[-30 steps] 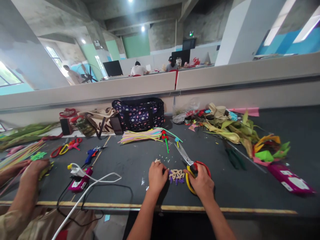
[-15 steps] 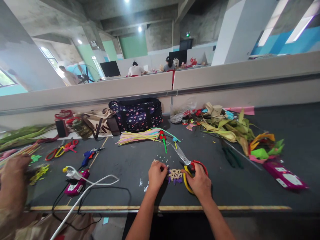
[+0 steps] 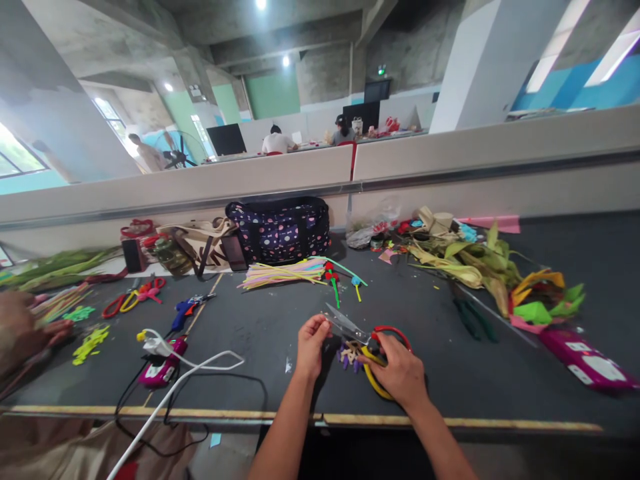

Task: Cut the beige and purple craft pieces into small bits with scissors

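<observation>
My right hand [image 3: 403, 371] grips scissors [image 3: 350, 327] with one red and one yellow handle; their blades are parted and point left toward my other hand. My left hand [image 3: 313, 343] is pinched near the blade tips, and whatever sits between its fingertips is too small to make out. Below the blades lies a small pile of beige and purple cut pieces [image 3: 351, 353] on the dark table. Beyond the scissors are a green stem with red bits [image 3: 334, 283] and a short yellow stem with a blue top [image 3: 357, 288].
A bundle of pastel pipe cleaners [image 3: 283, 273] lies before a dotted bag [image 3: 280, 230]. Corn husks [image 3: 450, 260], pliers [image 3: 473, 313] and a purple box [image 3: 585, 360] are right. At left are a glue gun [image 3: 187, 310], a white cable [image 3: 175, 387] and another person's hand [image 3: 55, 331].
The scissors have turned left, with their blades now close to my left hand. My left hand has risen slightly off the cut pieces. The other person's hand at left has shifted.
</observation>
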Available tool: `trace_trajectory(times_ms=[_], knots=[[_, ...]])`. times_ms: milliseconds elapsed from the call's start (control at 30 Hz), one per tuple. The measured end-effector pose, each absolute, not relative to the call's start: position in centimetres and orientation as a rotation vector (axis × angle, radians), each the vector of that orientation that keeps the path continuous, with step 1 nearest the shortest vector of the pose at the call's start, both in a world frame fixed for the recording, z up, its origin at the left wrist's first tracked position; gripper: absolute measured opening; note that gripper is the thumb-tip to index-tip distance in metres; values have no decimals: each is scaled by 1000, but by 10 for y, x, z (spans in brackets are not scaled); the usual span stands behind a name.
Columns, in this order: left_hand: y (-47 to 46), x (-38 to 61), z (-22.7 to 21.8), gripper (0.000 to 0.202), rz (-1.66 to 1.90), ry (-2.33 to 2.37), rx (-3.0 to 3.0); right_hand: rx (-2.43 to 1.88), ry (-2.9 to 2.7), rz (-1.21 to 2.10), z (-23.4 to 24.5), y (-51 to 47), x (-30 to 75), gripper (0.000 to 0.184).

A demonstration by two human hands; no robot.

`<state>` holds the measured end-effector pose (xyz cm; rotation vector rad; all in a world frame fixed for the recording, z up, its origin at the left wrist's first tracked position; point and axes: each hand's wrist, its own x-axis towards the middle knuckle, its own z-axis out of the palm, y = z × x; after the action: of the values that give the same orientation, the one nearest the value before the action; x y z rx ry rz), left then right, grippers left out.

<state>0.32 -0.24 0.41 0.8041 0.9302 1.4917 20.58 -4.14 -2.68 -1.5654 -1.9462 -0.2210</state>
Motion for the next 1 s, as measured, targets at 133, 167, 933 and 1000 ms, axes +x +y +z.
trace_trajectory(times_ms=[133,167,933,1000], knots=[[-1,5,3,26,1477,838,720,-1535,-1968,-258,-30,-42,205,55],[-1,6,3,25,1473,823,714,-1520,-1972,-261,-31,-42,205,54],[-2,5,3,17,1449,820,654,-1470,-1985,-277,-32,-42,206,59],[-2,5,3,17,1449,837,676,-1465,-1986,-280,-31,-42,206,59]])
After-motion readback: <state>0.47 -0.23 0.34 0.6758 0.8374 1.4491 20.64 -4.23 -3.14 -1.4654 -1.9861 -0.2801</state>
